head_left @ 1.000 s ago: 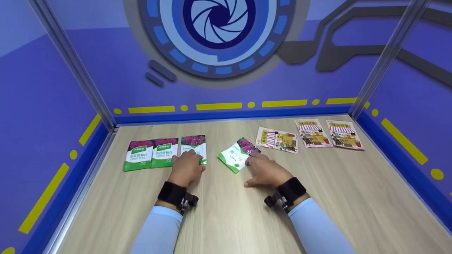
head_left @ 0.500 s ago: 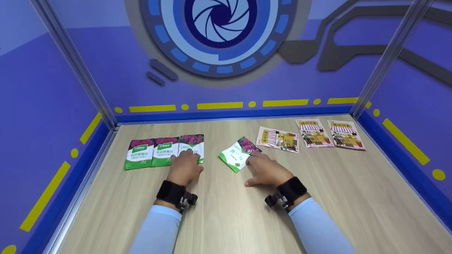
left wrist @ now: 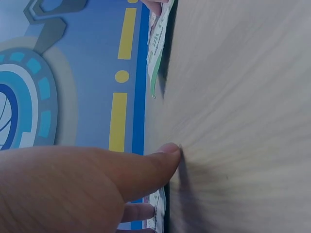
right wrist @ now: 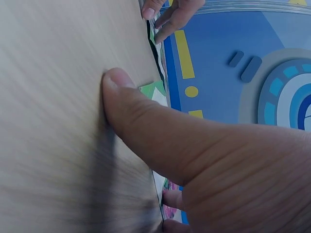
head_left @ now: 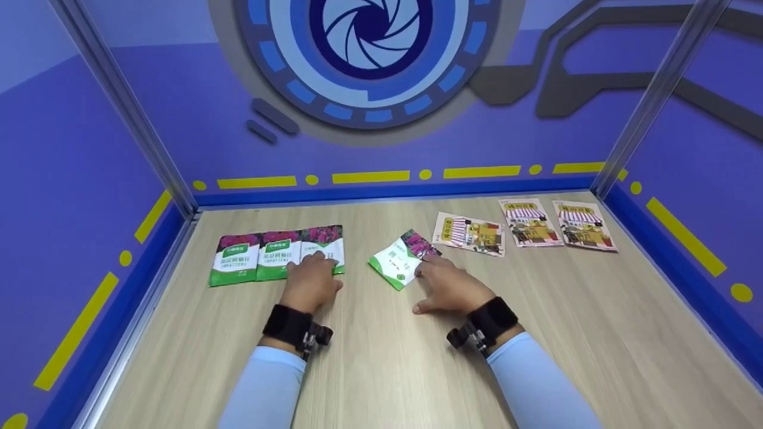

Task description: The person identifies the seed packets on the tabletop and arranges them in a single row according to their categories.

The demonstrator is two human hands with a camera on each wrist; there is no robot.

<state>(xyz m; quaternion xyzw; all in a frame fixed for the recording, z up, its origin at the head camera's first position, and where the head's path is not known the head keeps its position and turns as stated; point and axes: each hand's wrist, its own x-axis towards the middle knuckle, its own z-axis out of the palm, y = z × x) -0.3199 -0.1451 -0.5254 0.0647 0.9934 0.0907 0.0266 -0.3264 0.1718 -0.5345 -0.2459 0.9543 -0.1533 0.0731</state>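
In the head view my left hand (head_left: 310,283) rests its fingertips on the lower part of a green-and-white flower seed packet (head_left: 322,236), with its thumb off to the side. That packet lies against a second seed packet (head_left: 276,257), and another seed packet (head_left: 233,262) adjoins that one on the left. My right hand (head_left: 455,289) touches the right side of a slanted seed packet (head_left: 394,263) with its fingertips, its thumb spread toward me. In the right wrist view the right thumb (right wrist: 119,90) lies by the tabletop. The left wrist view shows the left thumb (left wrist: 167,155) extended.
At the back right lie several pink packets with a striped-awning shop picture: a sideways one (head_left: 470,234) close to the slanted packet, an upright one (head_left: 530,224) and a rightmost one (head_left: 585,226). Blue printed walls (head_left: 381,158) enclose the wooden table (head_left: 381,369).
My left hand has slid its packet slightly left, and the gap to the packet beside it has closed. The right hand and the slanted packet have stayed in place.
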